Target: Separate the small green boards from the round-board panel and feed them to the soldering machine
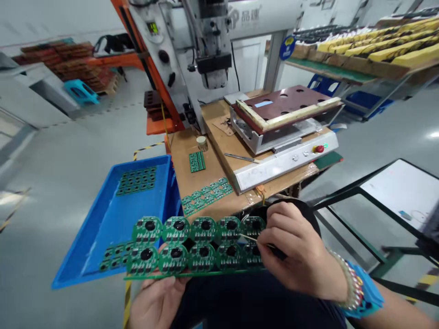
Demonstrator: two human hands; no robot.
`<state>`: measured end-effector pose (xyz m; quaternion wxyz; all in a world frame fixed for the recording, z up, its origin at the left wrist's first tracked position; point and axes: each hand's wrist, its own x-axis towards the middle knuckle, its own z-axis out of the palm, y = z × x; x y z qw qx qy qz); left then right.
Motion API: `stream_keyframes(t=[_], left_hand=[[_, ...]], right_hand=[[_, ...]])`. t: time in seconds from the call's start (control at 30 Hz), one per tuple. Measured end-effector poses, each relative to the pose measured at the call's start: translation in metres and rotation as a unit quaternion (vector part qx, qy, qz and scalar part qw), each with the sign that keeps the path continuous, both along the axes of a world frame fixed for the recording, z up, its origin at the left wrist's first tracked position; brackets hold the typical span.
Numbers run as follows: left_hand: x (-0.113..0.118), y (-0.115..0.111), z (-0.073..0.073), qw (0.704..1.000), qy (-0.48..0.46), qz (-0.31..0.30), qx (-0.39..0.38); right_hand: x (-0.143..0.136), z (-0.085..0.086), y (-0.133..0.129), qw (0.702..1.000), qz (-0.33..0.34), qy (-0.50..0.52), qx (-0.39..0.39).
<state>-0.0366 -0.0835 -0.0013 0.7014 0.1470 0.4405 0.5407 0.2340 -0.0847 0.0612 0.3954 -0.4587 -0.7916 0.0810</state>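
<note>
The left hand (159, 297) grips the lower edge of a green circuit-board panel (202, 244) made of two rows of rounded boards, each with a black blob, and holds it up in front of the person's lap, near the table. The right hand (298, 249), with a beaded bracelet and a blue band at the wrist, pinches a thin pale stick (249, 237) between thumb and fingers, its tip at the panel's upper row, toward the right end. Beyond the panel, a second green panel of rounded boards (207, 195) lies on the brown wooden table (181, 144), with a small dark-green rectangular board (197, 161) and a short round pale-topped container (202, 143) farther back. Left of the table, a blue plastic tray (121, 219) holds more green panels, one near its far end and another at its near end, partly hidden by the held panel.
</note>
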Motion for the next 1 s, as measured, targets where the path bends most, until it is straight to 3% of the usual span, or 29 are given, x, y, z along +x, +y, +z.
stream_keyframes(t=[0.17, 0.47, 1.0], left_hand=[[0.015, 0.0, 0.005, 0.999, 0.009, 0.035, -0.001], [0.014, -0.01, -0.008, 0.999, 0.004, -0.033, 0.032], [0.017, -0.009, -0.005, 0.991, -0.047, -0.091, 0.083]], right_hand=[[-0.004, 0.003, 0.0, 1.0, 0.001, 0.001, 0.0], [-0.017, 0.004, 0.008, 1.0, 0.0, -0.013, 0.016], [-0.022, 0.002, 0.012, 1.0, 0.008, -0.026, 0.009]])
